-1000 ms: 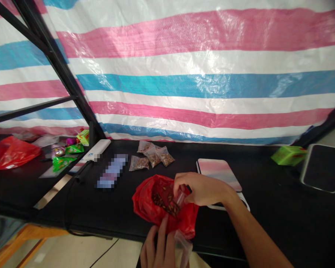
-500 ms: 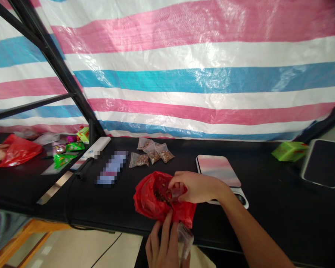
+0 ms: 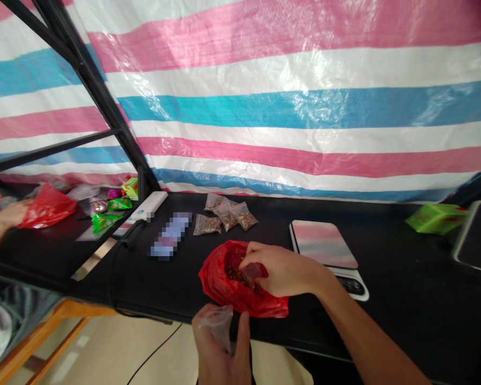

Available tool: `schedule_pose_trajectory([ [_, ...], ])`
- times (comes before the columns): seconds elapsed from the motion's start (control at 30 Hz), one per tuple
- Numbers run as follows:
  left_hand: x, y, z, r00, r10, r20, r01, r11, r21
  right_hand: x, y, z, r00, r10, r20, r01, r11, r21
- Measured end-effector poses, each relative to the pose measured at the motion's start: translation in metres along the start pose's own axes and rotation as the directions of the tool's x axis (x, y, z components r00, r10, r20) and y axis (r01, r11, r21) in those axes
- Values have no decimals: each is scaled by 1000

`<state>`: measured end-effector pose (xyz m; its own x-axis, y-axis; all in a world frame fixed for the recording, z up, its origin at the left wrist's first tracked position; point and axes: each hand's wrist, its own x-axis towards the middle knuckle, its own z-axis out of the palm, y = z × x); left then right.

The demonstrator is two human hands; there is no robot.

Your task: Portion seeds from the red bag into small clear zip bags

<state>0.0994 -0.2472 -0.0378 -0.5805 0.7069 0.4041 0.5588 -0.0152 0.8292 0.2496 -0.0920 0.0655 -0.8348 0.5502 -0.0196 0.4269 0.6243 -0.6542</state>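
Right hand point(image 3: 282, 270) is set at the mouth of the red bag point(image 3: 220, 283), fingers narrowly pinched on clear plastic point(image 3: 251, 274) above the brown seeds point(image 3: 235, 274) (bag rests on the black table point(image 3: 385, 283), leaving the hand free), while left hand point(image 3: 216, 347) grips a clear bag point(image 3: 215, 322), its mouth held open and upward.

four filled plastic bags point(image 3: 225, 215), two red bags point(image 3: 216, 280), one green box point(image 3: 436, 218)
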Motion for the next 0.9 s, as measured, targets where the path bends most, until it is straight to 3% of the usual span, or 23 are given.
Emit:
schedule_pose_trajectory([
  [0.13, 7, 11, 21, 978, -198, 70, 199, 980, -9, 4, -2, 10, 1000, -19, -6, 19, 999, -36],
  [0.27, 9, 16, 18, 926, -348, 143, 346, 937, 44, 7, -2, 17, 999, -10, -49, 5, 995, -97],
  [0.47, 6, 3, -7, 916, -377, 136, 369, 926, 77, 11, -2, 20, 995, -5, -97, -16, 977, -214],
  [0.57, 17, 1, -14, 938, -317, 145, 317, 948, 21, 11, -2, 20, 995, -28, -92, 6, 974, -225],
  [0.7, 35, 6, -8, 951, -228, 207, 245, 968, -58, 10, -1, 19, 996, -48, -70, 33, 979, -202],
  [0.8, 42, 8, 2, 935, -265, 237, 283, 958, -47, 9, -1, 19, 997, -73, -37, 67, 990, -126],
  [0.9, 42, 6, 8, 925, -324, 197, 341, 938, -60, 10, -1, 20, 996, -86, -26, 84, 994, -76],
])
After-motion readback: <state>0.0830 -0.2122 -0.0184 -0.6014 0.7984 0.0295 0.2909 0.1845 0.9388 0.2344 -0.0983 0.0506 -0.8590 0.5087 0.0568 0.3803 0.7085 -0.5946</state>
